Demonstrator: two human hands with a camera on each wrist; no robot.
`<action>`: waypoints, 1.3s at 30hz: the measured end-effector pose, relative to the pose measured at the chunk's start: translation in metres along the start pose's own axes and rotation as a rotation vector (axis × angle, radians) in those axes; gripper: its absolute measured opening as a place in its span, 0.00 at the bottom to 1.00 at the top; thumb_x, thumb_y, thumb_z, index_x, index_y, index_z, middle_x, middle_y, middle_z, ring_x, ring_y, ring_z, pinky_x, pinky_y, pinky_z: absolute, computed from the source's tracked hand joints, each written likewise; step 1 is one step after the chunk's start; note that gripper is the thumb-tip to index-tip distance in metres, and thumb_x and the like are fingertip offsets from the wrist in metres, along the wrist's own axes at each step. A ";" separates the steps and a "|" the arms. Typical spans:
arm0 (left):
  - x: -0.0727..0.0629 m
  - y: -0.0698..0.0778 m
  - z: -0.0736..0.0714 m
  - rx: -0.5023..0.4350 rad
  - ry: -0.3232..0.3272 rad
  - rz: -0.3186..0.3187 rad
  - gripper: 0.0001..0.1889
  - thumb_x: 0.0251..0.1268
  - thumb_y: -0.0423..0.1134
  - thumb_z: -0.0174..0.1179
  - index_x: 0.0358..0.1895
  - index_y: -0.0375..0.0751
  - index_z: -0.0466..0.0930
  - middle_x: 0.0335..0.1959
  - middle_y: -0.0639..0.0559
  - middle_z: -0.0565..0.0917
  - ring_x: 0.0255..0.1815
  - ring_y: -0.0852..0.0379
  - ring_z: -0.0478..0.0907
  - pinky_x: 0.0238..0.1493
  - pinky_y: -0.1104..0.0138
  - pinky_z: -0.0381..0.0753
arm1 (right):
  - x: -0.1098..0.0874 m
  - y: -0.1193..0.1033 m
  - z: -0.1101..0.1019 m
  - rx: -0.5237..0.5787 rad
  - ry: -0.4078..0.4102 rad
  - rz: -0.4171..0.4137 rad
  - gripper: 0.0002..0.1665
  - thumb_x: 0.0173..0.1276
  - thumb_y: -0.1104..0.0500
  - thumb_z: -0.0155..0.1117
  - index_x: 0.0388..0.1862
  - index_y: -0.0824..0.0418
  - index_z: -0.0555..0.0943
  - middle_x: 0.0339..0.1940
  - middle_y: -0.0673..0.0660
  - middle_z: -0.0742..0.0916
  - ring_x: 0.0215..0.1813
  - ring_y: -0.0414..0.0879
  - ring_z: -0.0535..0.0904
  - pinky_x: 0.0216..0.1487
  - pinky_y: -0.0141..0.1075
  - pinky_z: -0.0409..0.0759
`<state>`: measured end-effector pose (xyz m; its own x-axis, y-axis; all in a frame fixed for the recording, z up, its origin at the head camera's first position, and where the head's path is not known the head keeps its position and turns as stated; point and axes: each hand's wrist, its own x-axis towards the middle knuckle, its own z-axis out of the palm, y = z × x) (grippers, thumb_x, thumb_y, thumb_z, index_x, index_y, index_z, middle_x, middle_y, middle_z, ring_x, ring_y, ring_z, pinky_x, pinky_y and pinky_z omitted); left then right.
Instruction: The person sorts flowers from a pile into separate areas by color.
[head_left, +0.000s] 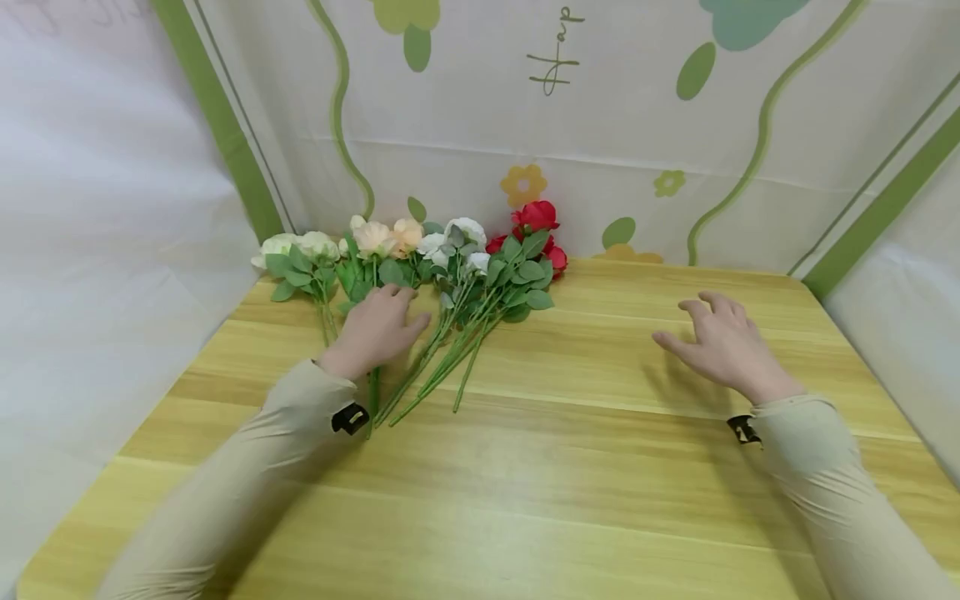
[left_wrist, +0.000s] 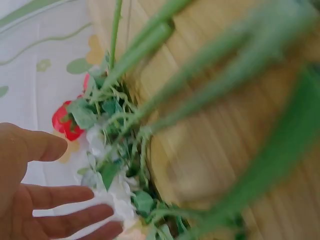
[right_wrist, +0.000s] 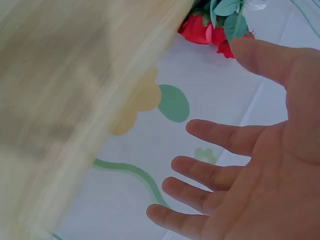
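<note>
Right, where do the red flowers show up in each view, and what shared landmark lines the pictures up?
Head: red flowers just right of centre, upper half.
Left wrist: red flowers at the left, about mid-height.
Right wrist: red flowers at the top, right of centre.
Shared landmark: the oval green leaf print on the backdrop.

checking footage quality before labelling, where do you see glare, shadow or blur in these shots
Head: a pale sheen on the near part of the table, soft shadow by the right hand; left wrist: nearest stems and long leaf blurred; right wrist: the table smeared with dim shadow across it, the fingers sharper.
</note>
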<state>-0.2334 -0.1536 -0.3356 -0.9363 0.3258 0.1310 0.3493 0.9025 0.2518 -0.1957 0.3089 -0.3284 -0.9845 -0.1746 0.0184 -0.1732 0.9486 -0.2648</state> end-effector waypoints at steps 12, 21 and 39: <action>0.019 0.029 0.008 -0.061 -0.139 0.064 0.17 0.74 0.45 0.54 0.25 0.42 0.75 0.18 0.52 0.72 0.14 0.60 0.63 0.16 0.65 0.64 | -0.007 -0.022 0.004 0.072 0.085 -0.029 0.45 0.73 0.36 0.54 0.64 0.77 0.68 0.69 0.79 0.62 0.68 0.77 0.54 0.62 0.68 0.54; 0.030 0.037 0.018 -0.085 -0.164 0.074 0.27 0.70 0.41 0.58 0.10 0.48 0.59 0.08 0.58 0.54 0.11 0.62 0.47 0.14 0.69 0.50 | -0.007 -0.034 0.008 0.097 0.088 -0.052 0.40 0.74 0.40 0.55 0.62 0.77 0.71 0.68 0.78 0.64 0.68 0.75 0.56 0.63 0.67 0.55; 0.030 0.038 0.025 -0.105 -0.280 0.053 0.18 0.59 0.38 0.69 0.18 0.45 0.70 0.14 0.57 0.64 0.14 0.61 0.60 0.17 0.68 0.60 | -0.014 -0.049 0.014 0.097 0.081 -0.070 0.38 0.75 0.42 0.55 0.61 0.77 0.72 0.67 0.78 0.66 0.67 0.74 0.58 0.63 0.66 0.58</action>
<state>-0.2493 -0.1021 -0.3457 -0.8850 0.4501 -0.1192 0.3862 0.8527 0.3518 -0.1735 0.2609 -0.3288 -0.9697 -0.2145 0.1167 -0.2423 0.9042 -0.3519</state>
